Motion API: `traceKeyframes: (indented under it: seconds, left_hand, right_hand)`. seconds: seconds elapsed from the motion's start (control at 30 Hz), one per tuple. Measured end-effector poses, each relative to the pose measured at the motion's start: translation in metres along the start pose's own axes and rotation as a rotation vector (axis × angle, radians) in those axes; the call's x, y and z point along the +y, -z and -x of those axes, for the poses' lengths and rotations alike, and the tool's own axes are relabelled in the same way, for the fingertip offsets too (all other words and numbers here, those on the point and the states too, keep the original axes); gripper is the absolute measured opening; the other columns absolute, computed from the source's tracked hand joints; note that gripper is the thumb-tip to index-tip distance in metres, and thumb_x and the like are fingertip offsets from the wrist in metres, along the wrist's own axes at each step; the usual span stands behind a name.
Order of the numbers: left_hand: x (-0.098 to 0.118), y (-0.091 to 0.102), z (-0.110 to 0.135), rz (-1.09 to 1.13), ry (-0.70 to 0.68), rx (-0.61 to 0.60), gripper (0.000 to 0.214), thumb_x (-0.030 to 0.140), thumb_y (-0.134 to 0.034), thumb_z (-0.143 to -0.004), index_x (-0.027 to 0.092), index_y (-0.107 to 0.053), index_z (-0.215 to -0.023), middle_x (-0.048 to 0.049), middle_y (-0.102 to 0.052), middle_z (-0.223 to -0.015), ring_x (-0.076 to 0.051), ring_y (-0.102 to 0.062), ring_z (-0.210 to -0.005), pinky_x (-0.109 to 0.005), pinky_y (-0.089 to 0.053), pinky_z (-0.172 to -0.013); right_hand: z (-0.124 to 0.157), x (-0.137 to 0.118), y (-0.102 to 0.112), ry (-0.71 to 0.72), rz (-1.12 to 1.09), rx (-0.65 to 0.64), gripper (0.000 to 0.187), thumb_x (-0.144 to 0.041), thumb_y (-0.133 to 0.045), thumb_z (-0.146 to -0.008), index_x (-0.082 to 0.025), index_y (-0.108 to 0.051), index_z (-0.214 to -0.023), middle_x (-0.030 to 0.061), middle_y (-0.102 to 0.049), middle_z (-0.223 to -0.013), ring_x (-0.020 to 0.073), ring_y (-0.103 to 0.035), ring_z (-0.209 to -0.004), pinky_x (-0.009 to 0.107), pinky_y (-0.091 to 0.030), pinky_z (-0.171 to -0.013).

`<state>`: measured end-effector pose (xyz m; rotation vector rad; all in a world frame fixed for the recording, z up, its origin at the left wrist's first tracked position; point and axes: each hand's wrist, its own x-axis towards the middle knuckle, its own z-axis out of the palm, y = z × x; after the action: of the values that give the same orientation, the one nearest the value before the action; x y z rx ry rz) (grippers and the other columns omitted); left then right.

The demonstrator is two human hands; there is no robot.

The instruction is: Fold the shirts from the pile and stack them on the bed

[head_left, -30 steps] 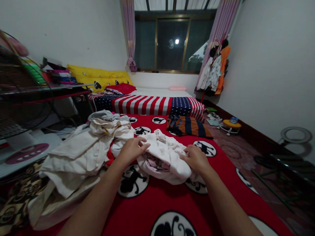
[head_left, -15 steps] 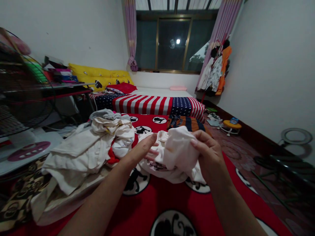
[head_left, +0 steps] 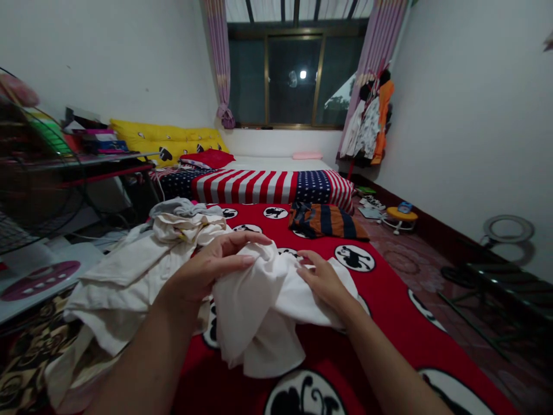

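Note:
A crumpled white garment (head_left: 259, 311) lies bunched over the red blanket (head_left: 216, 386) in front of me. My left hand (head_left: 216, 262) pinches its upper left part between thumb and fingers, lifting that fold. The cloth hangs from there and spreads towards the right. My right hand (head_left: 322, 279) is over the right part of the garment, its fingers bent and apart, at the cloth. Left of my left arm is a heap of pale clothes (head_left: 125, 265), with a grey piece on its far end. An orange and dark striped garment (head_left: 328, 222) lies flat beyond my hands.
Behind the blanket stands a bed with a striped, starred cover (head_left: 250, 185). At the left are a fan (head_left: 34, 173) and a cluttered desk (head_left: 129, 157). A yellow stool (head_left: 401, 214) and a dark bench (head_left: 510, 288) stand on the right floor.
My left hand has gone from open to pinching the white garment. My right hand has let go of its raised fold and moved left and down. The garment now hangs closer to me.

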<state>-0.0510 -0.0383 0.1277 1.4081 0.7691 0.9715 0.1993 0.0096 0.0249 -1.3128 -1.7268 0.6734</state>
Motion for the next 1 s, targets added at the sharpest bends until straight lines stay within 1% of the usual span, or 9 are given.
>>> traceKeyframes:
  seconds: [0.1, 0.2, 0.27, 0.4, 0.47, 0.57, 0.7, 0.77, 1.0]
  left_hand:
    - [0.004, 0.001, 0.005, -0.119, -0.022, 0.06, 0.034, 0.032, -0.075, -0.068, 0.024, -0.071, -0.101, -0.0041, -0.07, -0.098, -0.016, -0.064, -0.07, -0.019, -0.047, -0.055]
    - [0.005, 0.012, 0.004, -0.256, -0.061, 0.232, 0.039, 0.038, -0.073, -0.065, 0.023, -0.071, -0.102, -0.0054, -0.07, -0.103, -0.02, -0.065, -0.074, -0.022, -0.048, -0.055]
    - [0.003, 0.024, 0.0, -0.354, -0.1, 0.358, 0.043, 0.038, -0.072, -0.064, 0.022, -0.071, -0.104, -0.006, -0.07, -0.106, -0.022, -0.065, -0.077, -0.023, -0.049, -0.056]
    - [-0.006, 0.044, -0.013, -0.686, -0.191, 0.577, 0.039, 0.028, -0.065, -0.064, 0.019, -0.071, -0.101, -0.0052, -0.072, -0.102, -0.024, -0.065, -0.09, -0.028, -0.052, -0.074]
    - [-0.011, 0.047, -0.018, -0.863, -0.25, 0.639, 0.038, 0.025, -0.061, -0.066, 0.02, -0.07, -0.102, -0.0044, -0.072, -0.1, -0.022, -0.065, -0.093, -0.031, -0.051, -0.084]
    - [-0.016, 0.045, -0.022, -1.058, -0.308, 0.705, 0.038, 0.021, -0.057, -0.069, 0.019, -0.07, -0.105, -0.0054, -0.071, -0.102, -0.022, -0.065, -0.092, -0.033, -0.051, -0.086]
    - [-0.018, 0.047, -0.022, -1.164, -0.316, 0.758, 0.029, 0.017, -0.054, -0.071, 0.02, -0.075, -0.091, -0.0047, -0.073, -0.098, -0.023, -0.065, -0.096, -0.034, -0.048, -0.093]
    - [-0.018, 0.049, -0.022, -1.127, -0.32, 0.749, 0.027, 0.018, -0.054, -0.071, 0.02, -0.075, -0.087, -0.0034, -0.074, -0.095, -0.022, -0.066, -0.094, -0.033, -0.048, -0.093]
    - [-0.018, 0.043, -0.022, -1.038, -0.371, 0.717, 0.026, 0.017, -0.053, -0.07, 0.021, -0.074, -0.086, -0.0025, -0.073, -0.097, -0.021, -0.066, -0.097, -0.031, -0.047, -0.095]
  right_hand:
    - [0.005, 0.012, -0.012, 0.048, 0.077, -0.108, 0.057, -0.019, -0.064, -0.07, -0.02, -0.057, -0.127, 0.0107, -0.061, -0.127, 0.0244, -0.058, -0.111, 0.039, -0.043, -0.096]
    - [0.005, 0.005, -0.006, 0.025, 0.011, -0.175, 0.03, -0.021, -0.058, -0.073, -0.018, -0.07, -0.101, 0.0062, -0.073, -0.094, 0.0223, -0.064, -0.09, 0.034, -0.047, -0.082]
    - [0.0, -0.001, 0.008, -0.043, -0.114, 0.015, 0.022, -0.025, -0.055, -0.076, -0.015, -0.071, -0.086, 0.004, -0.07, -0.076, 0.0194, -0.062, -0.074, 0.029, -0.047, -0.069]
    - [-0.01, -0.017, 0.043, 0.012, -0.416, 0.746, 0.026, -0.033, -0.062, -0.071, -0.016, -0.066, -0.09, 0.0019, -0.065, -0.082, 0.0159, -0.058, -0.074, 0.026, -0.044, -0.067]
    - [-0.007, -0.029, 0.058, 0.108, -0.537, 0.885, 0.022, -0.029, -0.065, -0.069, -0.017, -0.065, -0.087, 0.0001, -0.064, -0.083, 0.0143, -0.058, -0.074, 0.025, -0.044, -0.068]
    - [0.007, -0.051, 0.077, 0.227, -0.554, 0.629, 0.01, -0.023, -0.066, -0.069, -0.019, -0.067, -0.078, -0.0008, -0.064, -0.079, 0.0138, -0.059, -0.074, 0.023, -0.044, -0.066]
    - [0.028, -0.072, 0.098, 0.141, -0.394, -0.417, 0.026, -0.033, -0.069, -0.072, -0.016, -0.073, -0.091, 0.0063, -0.07, -0.086, 0.0169, -0.064, -0.067, 0.024, -0.048, -0.057]
    - [0.031, -0.073, 0.099, 0.047, -0.345, -0.71, 0.04, -0.038, -0.069, -0.074, -0.015, -0.07, -0.106, 0.0083, -0.071, -0.088, 0.0166, -0.065, -0.06, 0.026, -0.05, -0.053]
    - [0.02, -0.045, 0.054, -0.045, 0.018, -0.486, 0.04, -0.033, -0.068, -0.075, -0.019, -0.063, -0.111, -0.0014, -0.067, -0.069, 0.0112, -0.058, -0.045, 0.019, -0.041, -0.041]
